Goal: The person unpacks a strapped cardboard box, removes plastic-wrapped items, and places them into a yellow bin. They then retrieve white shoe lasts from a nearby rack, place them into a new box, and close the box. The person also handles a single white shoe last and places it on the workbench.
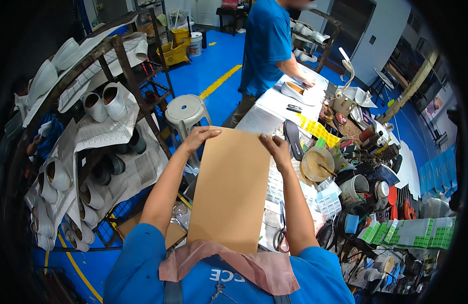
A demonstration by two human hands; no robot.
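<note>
Now both hands, L (197, 137) & R (276, 148), fingers pinching top corners of tan envelope (230, 188); yellow labels (317, 129) beyond.

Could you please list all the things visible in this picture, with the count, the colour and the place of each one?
brown paper sheet: one, tan, held over the workbench in front of the person
white shoes: many, white, on the newspaper-lined rack at the left
plastic stool: one, pale grey, on the blue floor by the bench
black insole: one, black, on the bench beyond the sheet
glue bowl: one, yellowish, right of the sheet
scissors: one pair, dark handles, near the right forearm
co-worker: one, blue shirt, at the far end of the bench
left hand: grips the sheet's top left corner
right hand: grips the sheet's top right corner
</note>
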